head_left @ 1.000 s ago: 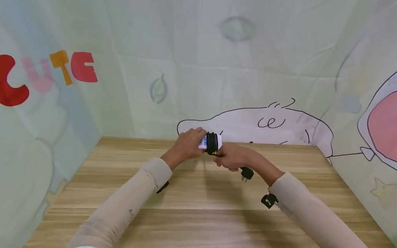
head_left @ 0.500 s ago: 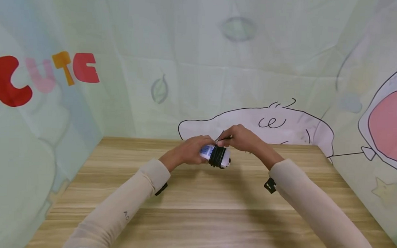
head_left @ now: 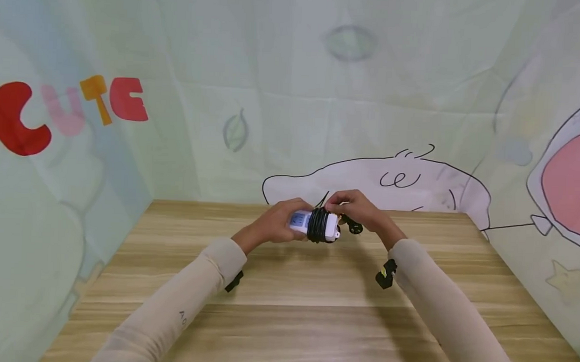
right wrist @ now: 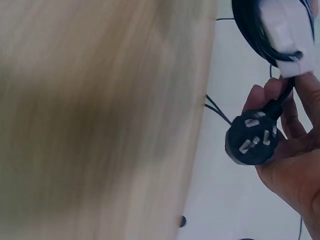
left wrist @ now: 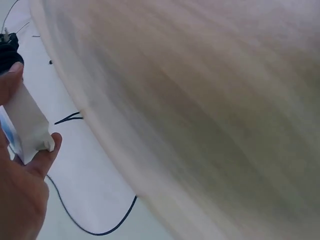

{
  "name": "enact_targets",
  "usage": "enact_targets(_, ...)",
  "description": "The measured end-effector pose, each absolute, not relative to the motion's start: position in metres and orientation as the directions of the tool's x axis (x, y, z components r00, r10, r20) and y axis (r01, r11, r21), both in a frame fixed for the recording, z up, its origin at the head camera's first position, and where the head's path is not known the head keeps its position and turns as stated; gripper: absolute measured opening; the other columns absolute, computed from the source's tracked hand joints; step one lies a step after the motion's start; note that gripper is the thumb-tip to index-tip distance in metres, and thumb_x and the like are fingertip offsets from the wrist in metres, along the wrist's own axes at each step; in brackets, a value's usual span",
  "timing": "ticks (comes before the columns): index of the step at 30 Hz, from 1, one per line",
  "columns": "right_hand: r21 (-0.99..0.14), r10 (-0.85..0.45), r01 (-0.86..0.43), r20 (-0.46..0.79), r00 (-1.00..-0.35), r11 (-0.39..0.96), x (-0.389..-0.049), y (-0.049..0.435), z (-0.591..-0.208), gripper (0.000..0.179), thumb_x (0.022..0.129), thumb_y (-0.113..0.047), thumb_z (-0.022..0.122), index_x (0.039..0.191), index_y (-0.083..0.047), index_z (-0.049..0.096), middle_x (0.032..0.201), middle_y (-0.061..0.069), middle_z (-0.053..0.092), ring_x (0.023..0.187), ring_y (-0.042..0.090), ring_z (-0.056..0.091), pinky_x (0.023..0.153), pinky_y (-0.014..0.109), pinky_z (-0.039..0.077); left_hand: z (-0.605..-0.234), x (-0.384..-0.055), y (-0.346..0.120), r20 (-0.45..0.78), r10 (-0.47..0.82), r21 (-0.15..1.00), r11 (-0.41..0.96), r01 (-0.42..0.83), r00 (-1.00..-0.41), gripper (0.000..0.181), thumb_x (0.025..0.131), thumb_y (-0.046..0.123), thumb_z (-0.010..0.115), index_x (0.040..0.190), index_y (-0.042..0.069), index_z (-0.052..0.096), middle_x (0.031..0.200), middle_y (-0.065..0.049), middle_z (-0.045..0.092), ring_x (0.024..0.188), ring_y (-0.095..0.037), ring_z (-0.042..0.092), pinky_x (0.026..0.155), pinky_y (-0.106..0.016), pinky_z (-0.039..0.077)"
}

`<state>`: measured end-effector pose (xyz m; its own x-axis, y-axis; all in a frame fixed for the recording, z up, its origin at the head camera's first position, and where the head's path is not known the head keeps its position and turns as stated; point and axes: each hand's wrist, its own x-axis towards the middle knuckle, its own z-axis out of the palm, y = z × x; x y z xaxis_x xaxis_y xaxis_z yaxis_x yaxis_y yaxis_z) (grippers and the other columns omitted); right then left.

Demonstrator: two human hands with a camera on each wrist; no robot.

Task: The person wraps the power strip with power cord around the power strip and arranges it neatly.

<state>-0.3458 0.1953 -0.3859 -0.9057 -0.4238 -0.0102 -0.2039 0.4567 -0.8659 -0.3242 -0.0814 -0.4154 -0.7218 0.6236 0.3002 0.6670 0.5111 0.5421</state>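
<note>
My left hand [head_left: 279, 223] grips one end of a white power strip [head_left: 299, 221] with blue socket faces, held up above the table. Several turns of its black power cord [head_left: 319, 224] are wrapped round the strip's middle. With thumb and fingers, my right hand [head_left: 358, 207] pinches the cord at the top of the coil. The black plug [head_left: 353, 226] hangs below that hand. Up close in the right wrist view, the plug [right wrist: 252, 137] lies by the fingers, prongs facing the camera. In the left wrist view, the strip's bare end [left wrist: 27, 120] sits between thumb and fingers.
A wood-grain table [head_left: 285, 330] spreads beneath both hands. Behind it and at the sides hangs a printed cloth backdrop [head_left: 292, 122] with cartoon drawings. A small black device [head_left: 386, 274] sits under the right wrist, another [head_left: 234, 281] under the left.
My right hand came up from below the strip to its top, then moved slightly down and right. The strip shifted right, and the plug has come back into sight.
</note>
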Motion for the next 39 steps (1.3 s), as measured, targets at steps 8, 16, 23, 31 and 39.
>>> enact_targets(8,-0.936,-0.347,-0.028,-0.102,-0.932,0.352,-0.346,0.192,-0.410,0.038,0.119,-0.026,0.058,0.137,0.004,0.070,0.113,0.009,0.071,0.097,0.018,0.067,0.081,0.032,0.062,-0.422,-0.325,-0.084,0.285,0.517,0.582,0.576,0.574,-0.807,0.066,0.084,0.023,0.094,0.144,0.009,0.071,0.142,-0.012,0.075,0.120,-0.031,0.070,0.103,-0.050,0.058)
enact_targets(16,-0.796,-0.343,-0.175,-0.043,-0.938,0.579,-0.345,0.185,-0.423,0.042,0.118,-0.017,0.056,0.152,0.006,0.065,0.146,0.027,0.072,0.125,0.038,0.074,0.104,0.046,0.062,-0.433,-0.338,-0.089,0.238,0.480,0.586,0.622,0.519,-0.844,0.063,0.083,0.027,0.089,0.140,0.004,0.072,0.139,-0.016,0.076,0.119,-0.033,0.070,0.106,-0.054,0.057)
enact_targets(23,-0.614,-0.397,-0.305,-0.014,-0.918,0.728,-0.345,0.183,-0.426,0.048,0.112,-0.017,0.050,0.151,0.004,0.068,0.151,0.028,0.071,0.134,0.040,0.067,0.115,0.055,0.054,-0.454,-0.354,-0.094,0.281,0.530,0.581,0.569,0.581,-0.800,0.063,0.081,0.028,0.089,0.137,0.004,0.073,0.137,-0.015,0.077,0.118,-0.032,0.070,0.106,-0.053,0.057)
enact_targets(31,-0.631,-0.394,-0.335,0.050,-0.918,0.699,-0.353,0.186,-0.426,0.039,0.111,-0.013,0.057,0.142,0.002,0.075,0.137,0.026,0.076,0.108,0.030,0.067,0.089,0.039,0.056,-0.433,-0.341,-0.082,0.254,0.489,0.625,0.575,0.528,-0.834,0.065,0.084,0.023,0.093,0.142,0.005,0.071,0.142,-0.015,0.075,0.121,-0.033,0.070,0.106,-0.052,0.058)
enact_targets(39,-0.748,-0.339,-0.195,-0.043,-0.940,0.635,-0.350,0.185,-0.434,0.041,0.102,0.001,0.061,0.141,0.001,0.074,0.135,0.023,0.073,0.109,0.027,0.061,0.086,0.029,0.050,-0.435,-0.339,-0.081,0.219,0.471,0.689,0.546,0.477,-0.855,0.068,0.085,0.022,0.095,0.146,0.004,0.070,0.143,-0.017,0.074,0.123,-0.033,0.070,0.108,-0.053,0.057)
